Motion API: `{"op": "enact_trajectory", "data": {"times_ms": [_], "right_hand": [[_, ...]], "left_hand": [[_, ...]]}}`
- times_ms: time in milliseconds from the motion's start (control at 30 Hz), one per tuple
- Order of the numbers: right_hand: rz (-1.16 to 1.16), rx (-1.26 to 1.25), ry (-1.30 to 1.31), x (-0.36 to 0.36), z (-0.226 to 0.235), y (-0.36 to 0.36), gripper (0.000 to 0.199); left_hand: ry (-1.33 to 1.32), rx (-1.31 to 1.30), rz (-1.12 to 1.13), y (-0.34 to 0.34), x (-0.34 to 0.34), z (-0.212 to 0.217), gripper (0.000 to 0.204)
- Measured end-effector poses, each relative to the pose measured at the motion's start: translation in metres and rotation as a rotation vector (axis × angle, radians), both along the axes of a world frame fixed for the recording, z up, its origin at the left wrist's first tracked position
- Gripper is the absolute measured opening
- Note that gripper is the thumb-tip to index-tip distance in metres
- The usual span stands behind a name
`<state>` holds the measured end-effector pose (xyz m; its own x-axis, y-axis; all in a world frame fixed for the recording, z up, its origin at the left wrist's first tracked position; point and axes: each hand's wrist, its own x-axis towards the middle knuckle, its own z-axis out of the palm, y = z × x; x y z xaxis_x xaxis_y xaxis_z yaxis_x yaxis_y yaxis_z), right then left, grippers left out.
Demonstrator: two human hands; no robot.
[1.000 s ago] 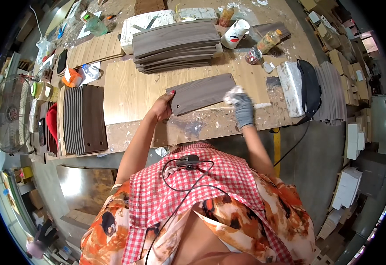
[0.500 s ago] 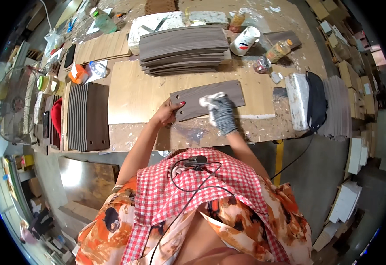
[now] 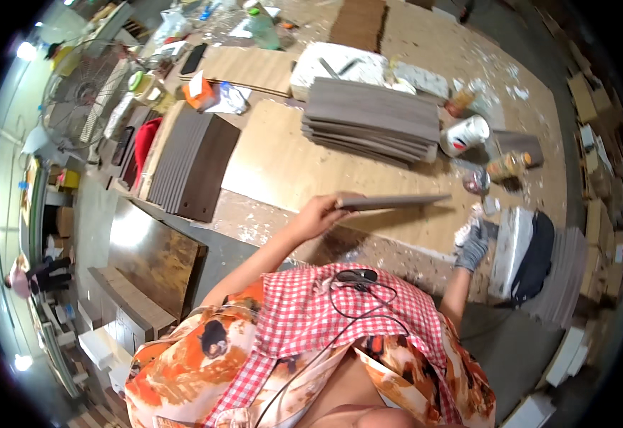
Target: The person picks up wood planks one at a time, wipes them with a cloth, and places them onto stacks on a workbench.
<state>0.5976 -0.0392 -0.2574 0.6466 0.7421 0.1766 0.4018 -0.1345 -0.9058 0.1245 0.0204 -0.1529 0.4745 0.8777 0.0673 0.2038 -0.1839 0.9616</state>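
Note:
My left hand [image 3: 320, 214] grips one end of a thin dark brown board [image 3: 397, 202], lifted edge-on above the light wooden worktable [image 3: 283, 167]. My right hand [image 3: 472, 246], in a grey glove, is off to the right near the table's front edge and holds a crumpled white cloth [image 3: 466, 228]. A stack of similar grey-brown boards [image 3: 372, 121] lies beyond the lifted board. Another stack of dark boards [image 3: 192, 162] lies at the left of the table.
A white cup [image 3: 466, 135], small jars [image 3: 505, 165] and a white tray [image 3: 336, 65] stand near the far stack. A white and black bundle [image 3: 525, 253] lies at the right. A fan [image 3: 83, 93] stands at the far left. Boxes and boards lie on the floor.
The board that lay flat under both hands has been lifted edge-on by my left hand. My right hand with the cloth has drawn off it to the right.

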Motion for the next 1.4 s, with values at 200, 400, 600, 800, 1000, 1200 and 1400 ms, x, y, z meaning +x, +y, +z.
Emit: {"op": "enact_trajectory", "data": {"times_ms": [200,400,600,800,1000,1200,1400], "right_hand": [[0.012,0.11,0.185,-0.018,0.032,0.057,0.03],[0.277,-0.006,-0.011,-0.049,0.026,0.048,0.026],[0.197,-0.142,0.236,-0.077,0.026,0.022,0.026],[0.316,-0.188,-0.099,-0.1,0.015,0.024,0.028],[0.399,-0.107,-0.466,-0.174,0.021,0.038,0.026],[0.827,-0.033,-0.104,-0.294,-0.011,0.053,0.019],[0.887,-0.183,-0.001,-0.296,-0.011,0.012,0.017]], "left_hand": [[0.252,0.55,-0.264,0.004,-0.007,0.007,0.052],[0.45,0.49,-0.053,-0.008,0.0,-0.002,0.073],[0.3,0.235,0.322,-0.019,-0.007,-0.054,0.083],[-0.225,-0.418,0.033,-0.016,-0.023,-0.088,0.037],[-0.722,-1.042,-0.033,0.025,-0.02,-0.113,0.048],[-0.537,-1.099,0.152,0.029,0.0,-0.086,0.044],[-0.473,-0.929,0.025,0.026,-0.002,-0.099,0.015]]}}
